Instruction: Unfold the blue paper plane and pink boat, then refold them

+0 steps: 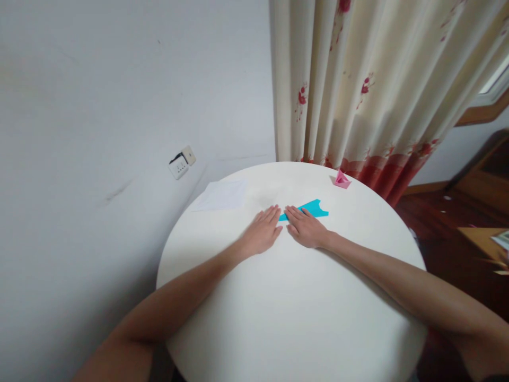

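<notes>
A folded piece of blue paper (315,208) lies flat on the white round table (286,307). Its wide, notched end points right and its narrow end runs between my hands. My right hand (306,227) rests on the paper's middle, palm down with the fingers stretched out. At the narrow left end, my left hand (262,231) lies flat with its fingers extended, and it covers whatever part of the paper reaches beneath it. Both thumbs are close together on the near side of the paper.
White sheets (222,195) lie at the table's back left. A pink folded paper piece (342,180) stands near the back right edge. Beyond the table are a wall with a socket (178,166) and a floral curtain (338,95). A wooden surface (483,241) is at the right.
</notes>
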